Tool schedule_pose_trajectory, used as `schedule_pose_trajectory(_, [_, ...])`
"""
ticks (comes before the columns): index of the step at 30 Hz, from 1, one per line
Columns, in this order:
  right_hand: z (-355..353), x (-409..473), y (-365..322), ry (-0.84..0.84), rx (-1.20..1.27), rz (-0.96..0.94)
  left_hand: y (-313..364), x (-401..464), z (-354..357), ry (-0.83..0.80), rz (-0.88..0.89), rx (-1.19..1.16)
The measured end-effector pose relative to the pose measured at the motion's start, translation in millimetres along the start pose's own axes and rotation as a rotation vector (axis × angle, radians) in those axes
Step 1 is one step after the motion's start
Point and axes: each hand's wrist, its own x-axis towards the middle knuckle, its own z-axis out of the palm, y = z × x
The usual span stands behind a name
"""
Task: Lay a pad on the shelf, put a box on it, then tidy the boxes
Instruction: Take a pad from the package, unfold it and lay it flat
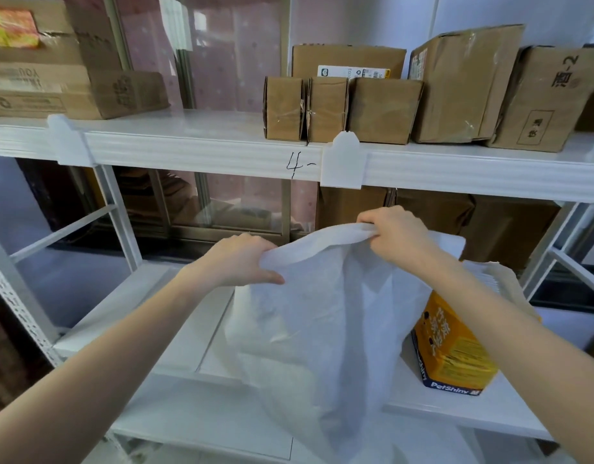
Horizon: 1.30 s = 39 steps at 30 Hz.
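Note:
A large white pad (pixel 322 329) hangs down in front of the middle shelf (pixel 175 329), held by its top edge. My left hand (pixel 242 259) grips the top edge at its left end, my right hand (pixel 396 236) grips it at the right. The pad's lower part drapes below the shelf's front edge. An orange and blue pack (pixel 453 353) printed "PetShiny" stands on the shelf to the right, partly behind my right forearm, with more white pads showing at its open top. Several brown cardboard boxes (pixel 382 110) stand on the upper shelf (pixel 195 149).
The upper shelf's front rail is marked "4-". More cardboard boxes (pixel 54 68) are stacked at the upper left. Dark boxes (pixel 503 229) sit at the back right of the middle shelf. White metal uprights (pixel 118 216) frame the left bay, with a window behind.

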Motion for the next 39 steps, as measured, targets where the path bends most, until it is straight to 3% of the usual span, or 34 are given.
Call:
schedule_pose_trajectory(6, [-11.2,-4.5,4.5,0.009,-0.088,0.014,1.7,20.9,-4.5,0.149,-0.091,-0.141])
schedule_pose_trajectory(11, [-6.0,-17.8,-2.9,-0.151,0.038,-0.054,9.4,29.1,-7.0,0.147,-0.118,-0.349])
schedule_pose_trajectory(16, [11.9,-30.8,-15.3,-0.360,0.311,-0.116,12.2,31.9,-10.7,0.010,-0.179,-0.725])
schedule_pose_trajectory(21, [28.6,-40.5,-30.2,-0.649,0.504,-0.241,19.4,25.6,-21.8,-0.170,-0.019,-0.774])
schedule_pose_trajectory(23, [33.8,-40.7,-31.3,-0.676,0.527,-0.255,13.9,23.6,-24.3,-0.304,-0.008,-0.732])
schedule_pose_trajectory(26, [35.5,-33.4,-24.8,-0.578,0.531,-0.210,7.0,22.6,-22.7,-0.458,-0.024,-0.813])
schedule_pose_trajectory(28, [36.3,-27.8,-16.4,-0.458,0.438,-0.199,7.2,21.1,-20.2,-0.399,-0.055,-0.787])
schedule_pose_trajectory(31, [39.4,-24.2,-5.0,-0.342,0.386,-0.179,8.3,22.7,-11.4,-0.034,0.011,-0.472])
schedule_pose_trajectory(33, [41.4,-23.4,0.4,-0.301,0.356,-0.175,7.1,20.1,-8.0,0.131,0.113,-0.389])
schedule_pose_trajectory(39, [44.9,-22.9,0.7,-0.295,0.337,-0.137,4.5,19.1,-16.2,0.088,0.227,-0.280])
